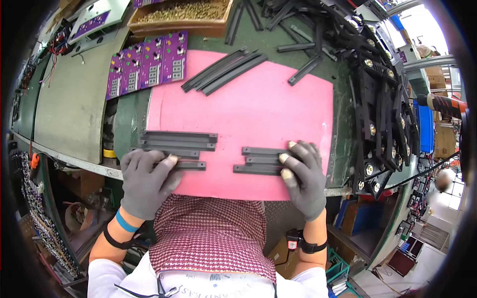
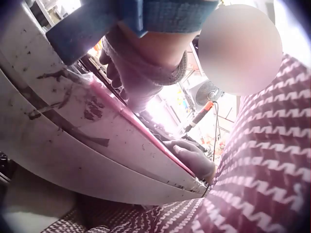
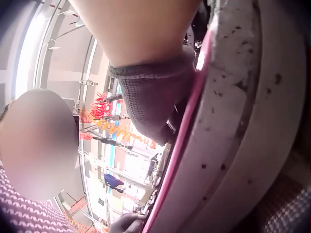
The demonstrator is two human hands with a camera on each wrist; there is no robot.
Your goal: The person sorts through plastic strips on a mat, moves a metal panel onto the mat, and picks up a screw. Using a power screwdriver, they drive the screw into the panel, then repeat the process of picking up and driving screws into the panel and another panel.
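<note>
Across pink mat point(image 1: 223, 109), near front: flat dark-grey strips point(image 1: 184, 147), small holes by ends, parallel, in two side-by-side groups. Left hand point(image 1: 148, 184), fingers loosely bent, touches left group. Right hand point(image 1: 307, 184), fingers slightly spread, rests fingertips on right group.

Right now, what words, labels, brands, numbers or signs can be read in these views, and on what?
No text reads with certainty.
White shirt: lettering across the chest, too blurred to quote.
Purple circuit boards: any fine markings are too small to read.
Black wrist device: a red-and-white patch, too small to read.
</note>
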